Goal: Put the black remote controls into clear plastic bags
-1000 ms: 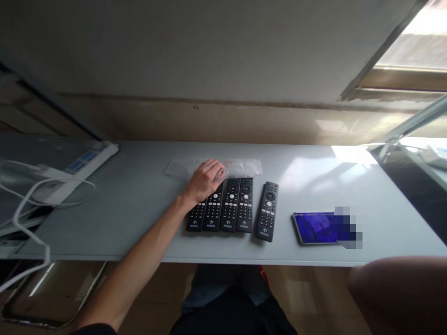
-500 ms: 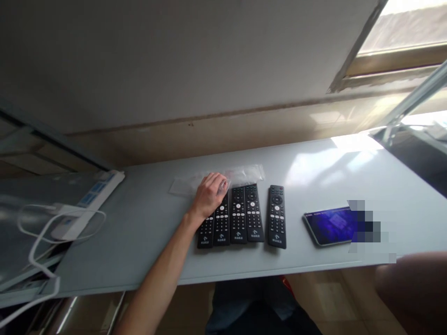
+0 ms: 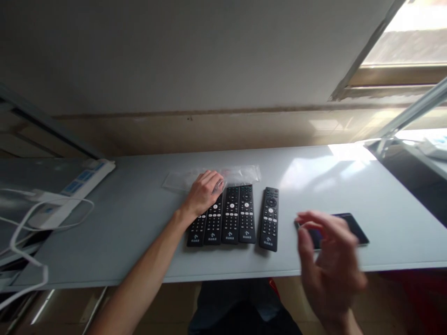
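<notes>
My left hand [image 3: 205,190] is closed, its fingertips pinching the edge of a clear plastic bag [image 3: 240,175] that lies flat behind a row of black remote controls. Under and beside that hand are several remotes side by side, among them a remote control [image 3: 230,225] with white middle buttons; the hand covers the tops of the left ones. A separate remote control [image 3: 268,228] lies a little to the right. In front of the phone [image 3: 354,228], my right hand [image 3: 330,263] hovers, slightly blurred, thumb and curved fingers apart with nothing between them. It partly hides the phone.
A white power strip [image 3: 78,188] with a plug and a white cable [image 3: 16,246] is at the left end of the grey table [image 3: 139,209]. A wall rises behind the table. Metal frame posts stand at both sides, and sunlight falls at the right.
My right hand has come up from the lower right to in front of the phone. My left hand stays on the plastic bag. The whole view has shifted slightly.
</notes>
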`<action>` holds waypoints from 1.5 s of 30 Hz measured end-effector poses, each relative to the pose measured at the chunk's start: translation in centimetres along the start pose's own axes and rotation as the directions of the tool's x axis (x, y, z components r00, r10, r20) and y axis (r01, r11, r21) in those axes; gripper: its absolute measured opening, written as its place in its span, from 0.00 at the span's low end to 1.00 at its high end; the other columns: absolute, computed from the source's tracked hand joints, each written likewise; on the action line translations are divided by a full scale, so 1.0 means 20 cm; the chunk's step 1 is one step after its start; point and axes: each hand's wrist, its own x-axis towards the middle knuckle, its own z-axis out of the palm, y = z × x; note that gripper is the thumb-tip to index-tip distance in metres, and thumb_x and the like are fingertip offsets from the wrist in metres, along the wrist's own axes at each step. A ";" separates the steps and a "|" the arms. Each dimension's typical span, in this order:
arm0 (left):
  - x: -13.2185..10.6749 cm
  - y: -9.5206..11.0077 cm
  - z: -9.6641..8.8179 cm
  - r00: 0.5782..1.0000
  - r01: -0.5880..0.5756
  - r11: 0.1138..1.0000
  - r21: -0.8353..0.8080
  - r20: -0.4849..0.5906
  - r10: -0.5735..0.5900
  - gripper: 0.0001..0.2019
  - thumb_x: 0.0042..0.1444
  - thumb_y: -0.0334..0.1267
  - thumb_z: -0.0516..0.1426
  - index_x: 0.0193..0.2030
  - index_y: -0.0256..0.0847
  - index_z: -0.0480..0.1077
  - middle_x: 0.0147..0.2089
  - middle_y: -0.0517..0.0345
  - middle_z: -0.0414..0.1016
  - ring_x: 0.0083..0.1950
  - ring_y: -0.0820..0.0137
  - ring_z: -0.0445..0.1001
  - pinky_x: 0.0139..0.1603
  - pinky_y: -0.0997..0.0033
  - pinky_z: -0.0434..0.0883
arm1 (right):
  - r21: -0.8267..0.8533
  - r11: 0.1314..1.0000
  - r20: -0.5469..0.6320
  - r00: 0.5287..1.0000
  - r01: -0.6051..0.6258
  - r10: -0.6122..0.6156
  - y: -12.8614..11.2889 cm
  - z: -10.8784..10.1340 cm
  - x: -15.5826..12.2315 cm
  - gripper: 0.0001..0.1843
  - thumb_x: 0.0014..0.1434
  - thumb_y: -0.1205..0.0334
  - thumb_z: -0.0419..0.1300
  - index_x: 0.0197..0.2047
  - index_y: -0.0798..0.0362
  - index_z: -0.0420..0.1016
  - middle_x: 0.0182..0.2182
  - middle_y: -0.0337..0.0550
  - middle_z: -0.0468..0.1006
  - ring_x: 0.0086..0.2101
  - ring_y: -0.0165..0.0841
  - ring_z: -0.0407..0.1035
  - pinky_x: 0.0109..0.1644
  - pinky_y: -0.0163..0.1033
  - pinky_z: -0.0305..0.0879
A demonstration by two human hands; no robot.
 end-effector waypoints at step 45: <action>0.00 -0.11 -0.01 0.938 0.311 0.937 0.159 -0.213 -0.275 0.05 0.65 0.36 0.55 0.45 0.42 0.71 0.47 0.49 0.80 0.55 0.52 0.74 0.60 0.52 0.69 | 0.827 0.361 0.231 0.847 -0.430 0.480 0.01 1.04 0.60 0.09 0.67 0.54 0.52 0.38 0.48 0.67 0.36 0.38 0.70 0.32 0.30 0.62 0.35 0.36 0.63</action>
